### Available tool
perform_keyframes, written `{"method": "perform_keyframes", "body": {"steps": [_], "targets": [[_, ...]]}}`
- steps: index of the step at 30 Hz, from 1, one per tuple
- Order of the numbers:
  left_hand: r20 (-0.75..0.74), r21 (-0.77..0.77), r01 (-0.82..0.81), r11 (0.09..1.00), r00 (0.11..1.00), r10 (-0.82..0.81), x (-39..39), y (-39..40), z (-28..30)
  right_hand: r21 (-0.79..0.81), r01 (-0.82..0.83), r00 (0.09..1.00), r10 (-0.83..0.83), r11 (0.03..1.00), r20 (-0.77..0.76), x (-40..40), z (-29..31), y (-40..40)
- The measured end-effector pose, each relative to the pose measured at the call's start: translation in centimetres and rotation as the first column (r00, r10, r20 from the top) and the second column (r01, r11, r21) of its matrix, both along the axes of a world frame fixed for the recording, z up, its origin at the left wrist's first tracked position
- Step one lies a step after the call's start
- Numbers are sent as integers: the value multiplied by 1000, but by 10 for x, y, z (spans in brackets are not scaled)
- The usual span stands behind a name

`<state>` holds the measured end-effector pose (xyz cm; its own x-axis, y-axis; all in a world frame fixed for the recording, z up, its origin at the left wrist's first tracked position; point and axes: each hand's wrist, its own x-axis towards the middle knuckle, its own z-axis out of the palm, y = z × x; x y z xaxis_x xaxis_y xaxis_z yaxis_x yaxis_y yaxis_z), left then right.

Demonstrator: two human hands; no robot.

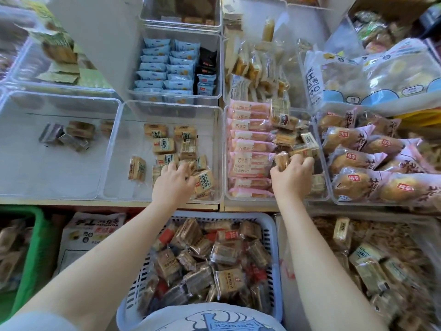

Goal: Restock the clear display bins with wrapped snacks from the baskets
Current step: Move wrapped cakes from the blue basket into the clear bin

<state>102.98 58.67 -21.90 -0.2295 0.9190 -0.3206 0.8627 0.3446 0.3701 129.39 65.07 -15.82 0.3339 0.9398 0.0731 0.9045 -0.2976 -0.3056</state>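
My left hand reaches into the middle clear bin, its fingers curled over small wrapped snacks lying on the bin floor. More tan wrapped snacks lie scattered in that bin. My right hand is in the clear bin to the right and grips a brown wrapped snack beside a pile of similar ones. Rows of pink wrapped cakes fill that bin's left part. Below, a pale blue basket holds several loose wrapped snacks.
A nearly bare clear bin stands at the left with a few grey and brown packets. Blue packets fill a bin behind. Large bread rolls sit at the right, a green basket at the lower left, more snacks at the lower right.
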Motion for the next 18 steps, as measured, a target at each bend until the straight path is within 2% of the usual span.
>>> {"method": "perform_keyframes", "body": {"steps": [2, 4, 6, 8, 11, 13, 15, 18], "targets": [[-21, 5, 8, 1000, 1000, -7, -1, -1, -1, 79, -16, 991, 26, 997, -128, -2, 12, -13], [-24, 68, 21, 997, 1000, -20, 1, -3, 3, 141, -120, 960, 152, 983, -236, -4, 23, -25], [112, 170, 31, 985, 992, -50, 7, -4, 16, 157, -287, 891, 323, 945, -318, -8, 29, -33], [350, 210, 9, 978, 933, -84, 13, -5, 33, 119, -468, 786, 475, 875, -395, -15, 32, -38], [644, 70, 36, 997, 762, -73, 17, -5, 61, 54, -621, 663, 560, 782, -497, -32, 32, -45], [736, -63, 100, 993, 677, -21, 14, -6, 69, 41, -657, 613, 566, 752, -552, -45, 29, -49], [731, -136, 150, 979, 682, -3, 7, -8, 70, 41, -659, 592, 552, 751, -587, -54, 23, -52], [666, -144, 129, 981, 746, -1, 4, -9, 65, -2, -639, 641, 531, 769, -555, -56, 12, -55]]}}
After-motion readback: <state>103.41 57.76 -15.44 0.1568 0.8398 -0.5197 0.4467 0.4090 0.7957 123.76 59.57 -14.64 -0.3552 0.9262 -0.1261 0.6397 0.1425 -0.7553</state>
